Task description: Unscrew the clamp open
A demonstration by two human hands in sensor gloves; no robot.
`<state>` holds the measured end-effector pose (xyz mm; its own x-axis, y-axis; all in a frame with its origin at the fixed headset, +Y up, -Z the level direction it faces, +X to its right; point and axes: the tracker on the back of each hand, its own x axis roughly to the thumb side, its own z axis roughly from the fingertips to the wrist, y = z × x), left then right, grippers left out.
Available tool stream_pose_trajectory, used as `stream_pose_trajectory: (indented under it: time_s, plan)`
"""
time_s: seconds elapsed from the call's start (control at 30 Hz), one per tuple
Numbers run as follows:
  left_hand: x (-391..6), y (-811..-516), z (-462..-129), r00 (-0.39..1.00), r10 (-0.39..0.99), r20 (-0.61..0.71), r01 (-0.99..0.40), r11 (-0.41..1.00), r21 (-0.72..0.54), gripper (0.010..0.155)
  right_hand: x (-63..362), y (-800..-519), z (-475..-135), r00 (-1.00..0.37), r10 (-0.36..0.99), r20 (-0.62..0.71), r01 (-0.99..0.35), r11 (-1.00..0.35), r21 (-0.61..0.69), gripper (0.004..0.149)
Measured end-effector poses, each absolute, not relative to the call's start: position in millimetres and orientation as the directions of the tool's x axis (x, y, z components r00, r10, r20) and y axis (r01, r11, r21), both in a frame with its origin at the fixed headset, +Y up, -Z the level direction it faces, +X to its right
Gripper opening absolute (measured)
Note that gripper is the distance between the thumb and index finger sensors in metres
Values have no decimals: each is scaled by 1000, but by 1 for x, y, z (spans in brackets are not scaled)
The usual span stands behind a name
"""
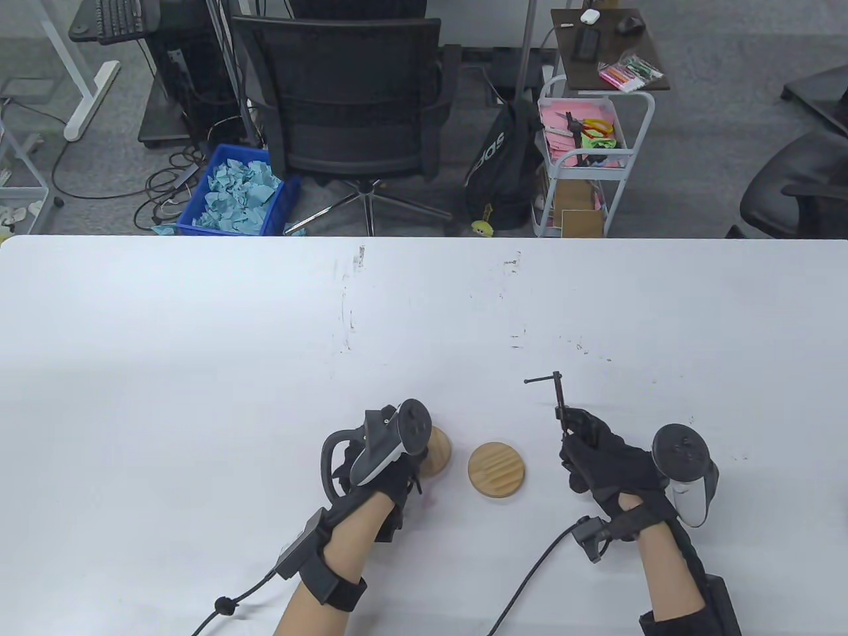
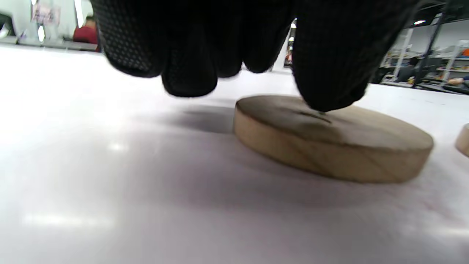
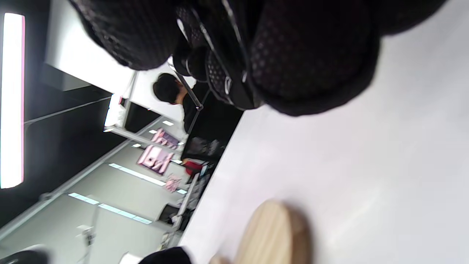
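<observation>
Clamp (image 1: pixel 562 404) first, since all turns on it: small, dark, stiff metal, light enough for one hand, its thin screw rod ending in a crossbar handle at about 12 o'clock from the right hand.

Going from the left, the left hand (image 1: pixel 381 464) rests its fingers (image 2: pixel 326 73) on a wooden disc (image 2: pixel 329 146) lying flat on the tabletop (image 1: pixel 199 364); they press rather than grip. A second wooden disc (image 1: pixel 497 471) lies just beside it, at 3 o'clock.

Further right, the right hand (image 1: pixel 609 467) holds the clamp's frame, fingers wrapped closed around it. I'd say the bare metal is slippery, so steady the frame and turn by the crossbar, where leverage is best.
</observation>
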<state>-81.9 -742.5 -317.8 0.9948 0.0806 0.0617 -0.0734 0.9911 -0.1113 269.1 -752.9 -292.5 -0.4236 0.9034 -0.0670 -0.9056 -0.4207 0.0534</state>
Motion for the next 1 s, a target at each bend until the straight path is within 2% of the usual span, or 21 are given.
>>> stream_pose_trajectory:
  time_s: [0.07,0.13,0.3,0.43,0.63,0.77,0.87,1.0]
  plan:
    - [-79,-736,-315,988,37,147,-30,998,-54,78,278,-753,-294,-496,850,-178,-866,-500,27,65]
    - [-79,-728,-309,983,-6,181,13,999,-34,88,285,-754,-295,-544,806,-233,-828,-561,-8,63]
    - [-90,-721,-297,973,-88,212,96,995,-25,101,293,-753,-300,-610,745,-270,-766,-641,-36,60]
    - [-111,-728,-291,972,-100,214,118,990,-73,101,294,-753,-301,-645,703,-300,-724,-688,-53,60]
    - [-130,-733,-277,975,-69,209,84,995,-63,98,294,-758,-305,-713,602,-359,-648,-761,10,60]
    - [-131,-728,-273,976,-58,210,67,997,-39,95,295,-757,-304,-735,562,-381,-607,-794,0,62]
    - [-129,-730,-271,974,-34,224,49,997,-62,95,296,-755,-302,-796,460,-393,-506,-862,15,69]
    - [-127,-732,-271,972,-49,230,67,995,-73,94,294,-758,-303,-841,339,-421,-390,-920,41,69]
